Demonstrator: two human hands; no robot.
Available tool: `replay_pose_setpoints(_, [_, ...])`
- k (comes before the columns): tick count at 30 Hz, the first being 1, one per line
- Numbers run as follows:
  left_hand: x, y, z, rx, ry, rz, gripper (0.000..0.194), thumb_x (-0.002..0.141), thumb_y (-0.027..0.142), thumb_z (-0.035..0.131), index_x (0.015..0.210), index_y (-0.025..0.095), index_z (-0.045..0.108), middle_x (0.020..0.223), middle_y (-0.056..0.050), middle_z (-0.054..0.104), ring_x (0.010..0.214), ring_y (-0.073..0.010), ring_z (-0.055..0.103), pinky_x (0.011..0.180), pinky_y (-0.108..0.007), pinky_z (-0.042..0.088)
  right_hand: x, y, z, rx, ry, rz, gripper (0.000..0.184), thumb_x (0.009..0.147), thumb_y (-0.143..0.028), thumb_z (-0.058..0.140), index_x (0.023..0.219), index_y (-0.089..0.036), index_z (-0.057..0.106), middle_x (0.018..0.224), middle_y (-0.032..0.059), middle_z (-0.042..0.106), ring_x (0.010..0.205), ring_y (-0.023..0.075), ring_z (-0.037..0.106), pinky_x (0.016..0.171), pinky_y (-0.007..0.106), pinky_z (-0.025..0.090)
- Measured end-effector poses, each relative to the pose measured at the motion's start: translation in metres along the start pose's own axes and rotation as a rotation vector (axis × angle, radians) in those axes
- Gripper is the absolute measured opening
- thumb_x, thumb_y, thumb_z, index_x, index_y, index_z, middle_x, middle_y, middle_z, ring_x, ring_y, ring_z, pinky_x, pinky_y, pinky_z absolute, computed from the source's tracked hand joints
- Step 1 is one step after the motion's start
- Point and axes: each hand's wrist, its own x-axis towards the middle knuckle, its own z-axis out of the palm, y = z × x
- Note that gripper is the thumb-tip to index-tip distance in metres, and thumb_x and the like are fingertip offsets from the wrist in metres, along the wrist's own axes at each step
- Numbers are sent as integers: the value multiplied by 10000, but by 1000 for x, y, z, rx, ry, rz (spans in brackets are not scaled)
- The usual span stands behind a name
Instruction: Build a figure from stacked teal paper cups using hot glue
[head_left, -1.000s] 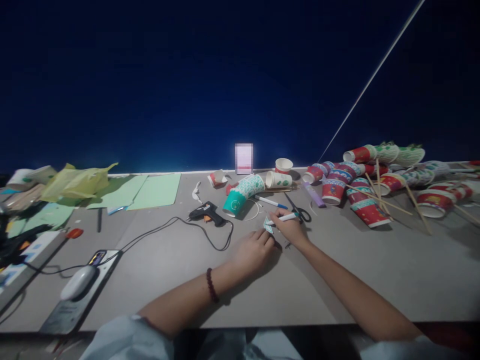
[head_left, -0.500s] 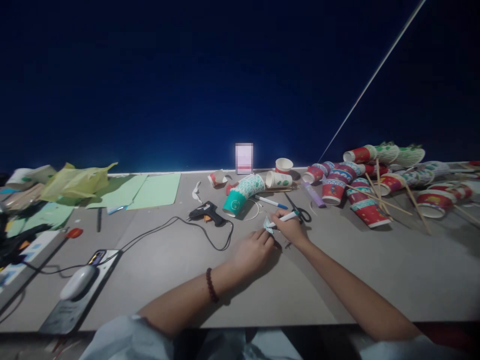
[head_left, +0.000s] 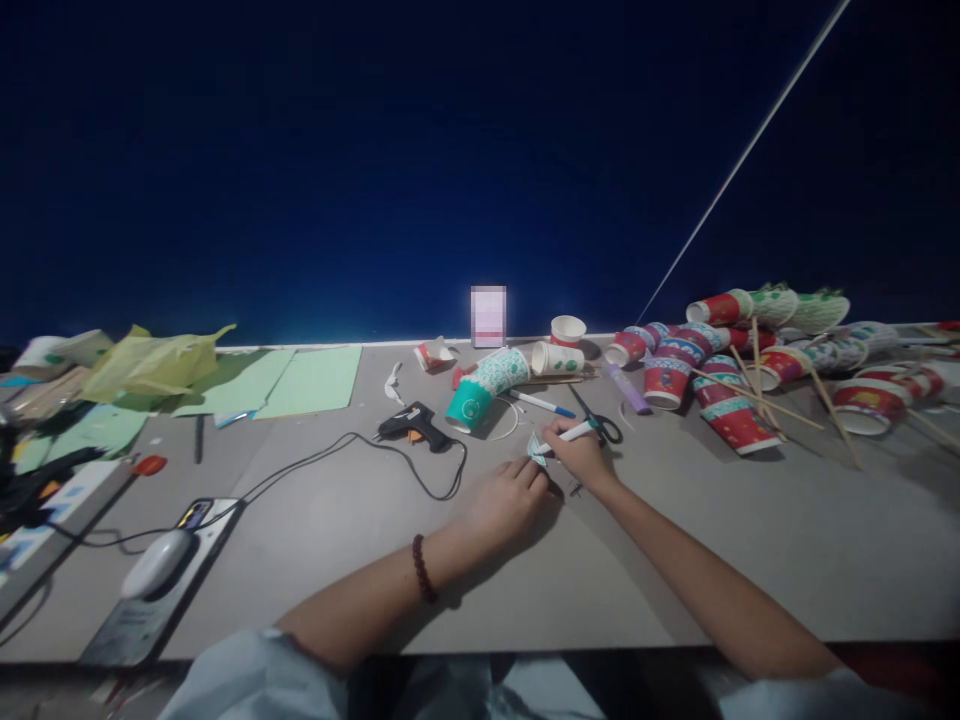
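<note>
My right hand (head_left: 576,452) is closed around a white marker (head_left: 568,437) with a green end. The marker's tip is at a small white paper cutout (head_left: 535,449) with teal edging, lying on the table. My left hand (head_left: 517,492) rests on the table with its fingers curled together at the near edge of that cutout, holding it down; the fingertips are partly hidden. Just beyond my right hand lie black-handled scissors (head_left: 609,430) and another white marker (head_left: 541,404) with a blue end. A curved stack of green and white paper cups (head_left: 491,385) lies behind the cutout.
A black glue gun (head_left: 415,427) lies left of the cups, its cord running to a power strip (head_left: 56,520). Red patterned cup stacks (head_left: 739,415) and wooden sticks (head_left: 759,375) crowd the right. Green paper (head_left: 311,380), a yellow bag (head_left: 154,362) and a phone (head_left: 142,625) are left.
</note>
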Motion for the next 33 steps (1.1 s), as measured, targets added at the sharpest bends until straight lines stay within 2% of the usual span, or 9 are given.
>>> replay_pose_setpoints(24, [2,1,-5,-38,-12,-26,163,928,260,471,860,149,569,872,-94,625,885,-222,601,754,-360,511,3,10,3,17,63,-5,275,625,-303,465,434,-239,278,419,-61,296,453,98,290,442,246,244])
replay_pose_setpoints(33, [2,-1,-3,-37,-27,-23,185,937,278,458,871,144,567,906,-97,631,937,-228,593,790,-370,519,3,12,3,35,70,0,277,623,-290,474,435,-239,276,421,-65,284,455,97,289,452,249,250])
